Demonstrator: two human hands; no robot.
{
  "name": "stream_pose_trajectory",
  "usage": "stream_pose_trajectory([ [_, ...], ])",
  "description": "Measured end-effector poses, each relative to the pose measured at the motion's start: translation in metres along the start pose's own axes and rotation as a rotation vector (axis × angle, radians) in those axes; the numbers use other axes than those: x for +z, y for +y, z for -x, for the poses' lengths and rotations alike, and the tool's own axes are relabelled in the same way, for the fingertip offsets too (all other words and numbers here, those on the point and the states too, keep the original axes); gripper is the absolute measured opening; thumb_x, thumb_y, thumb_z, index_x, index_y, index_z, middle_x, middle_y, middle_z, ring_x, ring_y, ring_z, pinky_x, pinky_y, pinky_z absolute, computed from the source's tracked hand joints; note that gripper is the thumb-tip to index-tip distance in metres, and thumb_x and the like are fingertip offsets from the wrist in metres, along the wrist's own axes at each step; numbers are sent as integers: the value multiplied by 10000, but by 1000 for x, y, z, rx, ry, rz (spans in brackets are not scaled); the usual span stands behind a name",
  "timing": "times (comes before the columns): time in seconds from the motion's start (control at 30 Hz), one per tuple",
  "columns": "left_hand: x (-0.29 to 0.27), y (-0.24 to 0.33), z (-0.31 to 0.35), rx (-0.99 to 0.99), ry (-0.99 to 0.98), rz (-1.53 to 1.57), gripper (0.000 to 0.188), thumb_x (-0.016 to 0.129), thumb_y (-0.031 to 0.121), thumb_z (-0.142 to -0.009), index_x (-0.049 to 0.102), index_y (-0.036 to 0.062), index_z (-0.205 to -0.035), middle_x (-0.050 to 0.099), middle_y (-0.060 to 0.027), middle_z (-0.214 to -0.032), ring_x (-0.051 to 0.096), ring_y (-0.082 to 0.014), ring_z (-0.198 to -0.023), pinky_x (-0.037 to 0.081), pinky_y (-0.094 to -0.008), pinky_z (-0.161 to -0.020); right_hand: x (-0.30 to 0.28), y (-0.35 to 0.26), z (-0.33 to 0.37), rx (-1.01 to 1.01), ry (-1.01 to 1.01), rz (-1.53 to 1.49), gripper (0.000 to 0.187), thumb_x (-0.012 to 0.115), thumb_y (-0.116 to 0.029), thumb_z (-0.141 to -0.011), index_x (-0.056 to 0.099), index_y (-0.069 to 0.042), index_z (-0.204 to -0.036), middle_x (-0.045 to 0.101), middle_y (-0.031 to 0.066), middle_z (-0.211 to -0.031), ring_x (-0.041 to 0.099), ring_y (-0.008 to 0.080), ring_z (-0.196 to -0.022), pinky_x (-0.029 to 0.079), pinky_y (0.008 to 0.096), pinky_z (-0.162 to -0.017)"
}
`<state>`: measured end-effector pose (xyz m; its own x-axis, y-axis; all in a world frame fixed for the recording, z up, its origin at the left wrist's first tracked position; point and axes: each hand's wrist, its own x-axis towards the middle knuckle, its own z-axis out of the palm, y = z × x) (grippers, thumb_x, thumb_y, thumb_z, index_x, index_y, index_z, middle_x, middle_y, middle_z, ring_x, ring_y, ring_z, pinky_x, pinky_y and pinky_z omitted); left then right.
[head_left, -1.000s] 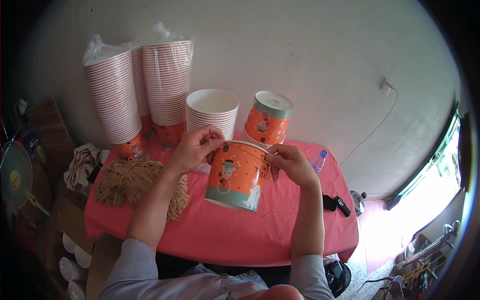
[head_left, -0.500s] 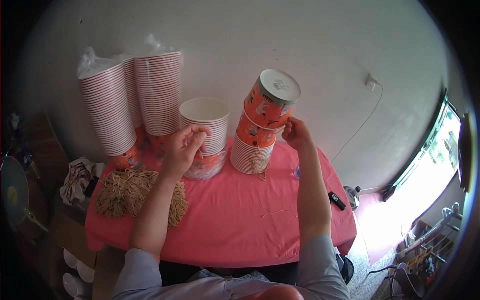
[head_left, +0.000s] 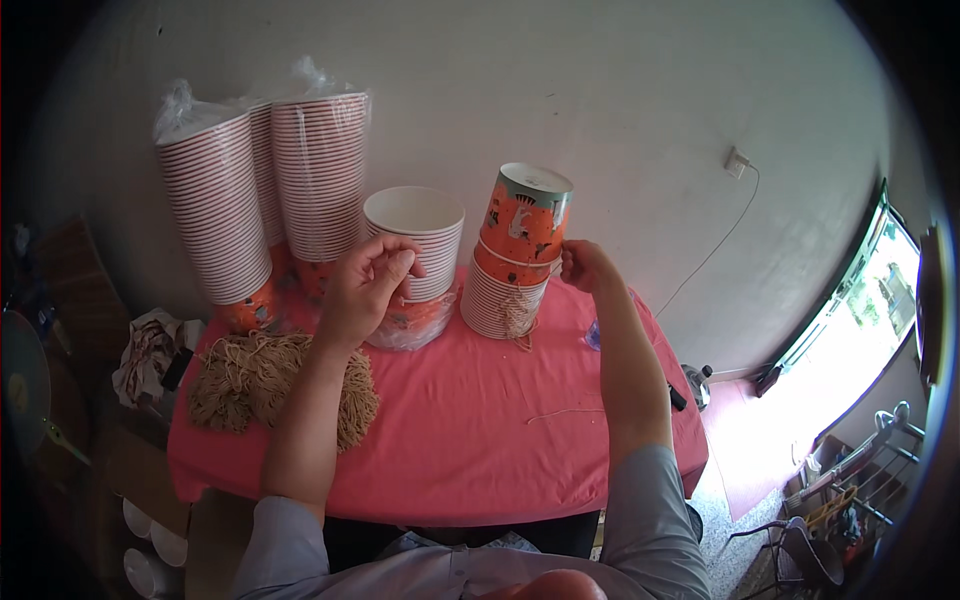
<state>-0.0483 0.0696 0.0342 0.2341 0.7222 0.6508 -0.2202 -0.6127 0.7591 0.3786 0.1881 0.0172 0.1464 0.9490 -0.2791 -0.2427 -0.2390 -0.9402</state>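
Ahead and right of centre, an upturned orange paper bucket (head_left: 520,222) with printed figures tops a stack of upside-down paper buckets (head_left: 490,305). Light cords (head_left: 519,312) hang down the side of that stack. My right hand (head_left: 588,266) is closed at the bucket's right rim, its fingertips partly hidden. My left hand (head_left: 372,285) is raised, fingers curled and thumb near the forefinger; whether anything thin is pinched there cannot be seen. Behind it stands an upright nest of white-lined buckets (head_left: 414,213) in a clear bag.
Tall bagged bucket stacks (head_left: 215,210) stand at the back left. A heap of tan cords (head_left: 250,385) lies on the pink tablecloth (head_left: 470,440). A loose cord (head_left: 560,411) lies near the middle. A dark object (head_left: 678,397) is by the right edge. Behind is a wall (head_left: 640,90).
The orange bucket has come down and sits lower and straighter on the stack. My right hand has moved with it at the rim. My left hand has barely moved.
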Motion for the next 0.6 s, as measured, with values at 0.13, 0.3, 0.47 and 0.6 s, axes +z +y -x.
stream_pose_trajectory([
  [0.13, -3, 4, 0, 13, 10, 13, 202, 640, 196, -1084, 707, 12, -1132, 725, -25, -894, 590, -46, -707, 507, -217, -662, -5, 18, -3, 20, -54, -16, 281, 584, -211, -1055, 564, -191, -776, 507, -79, -615, 487, 71, -517, 422, 245, -499],
  [0.3, -5, 5, 0, 35, 11, 16, 204, 637, 190, -1085, 705, 5, -1140, 723, -22, -883, 592, -45, -709, 506, -218, -661, -4, 33, -5, -5, -44, -17, 255, 606, -228, -1056, 604, -171, -807, 525, -66, -628, 501, 84, -528, 433, 266, -501],
  [0.47, -3, 7, 0, 74, -4, -6, 199, 633, 180, -1086, 705, 2, -1138, 719, -25, -872, 592, -44, -702, 505, -216, -659, -8, 39, -5, -27, -3, 32, 246, 663, -257, -1048, 628, -146, -832, 529, -48, -632, 508, 101, -530, 450, 296, -495],
  [0.6, -5, 13, 2, 72, 4, -16, 195, 634, 174, -1085, 707, 0, -1133, 717, -27, -867, 593, -45, -698, 505, -216, -657, 0, 36, -1, -73, 97, 151, 229, 679, -227, -1024, 596, -144, -827, 500, -34, -636, 480, 112, -530, 434, 306, -498],
])
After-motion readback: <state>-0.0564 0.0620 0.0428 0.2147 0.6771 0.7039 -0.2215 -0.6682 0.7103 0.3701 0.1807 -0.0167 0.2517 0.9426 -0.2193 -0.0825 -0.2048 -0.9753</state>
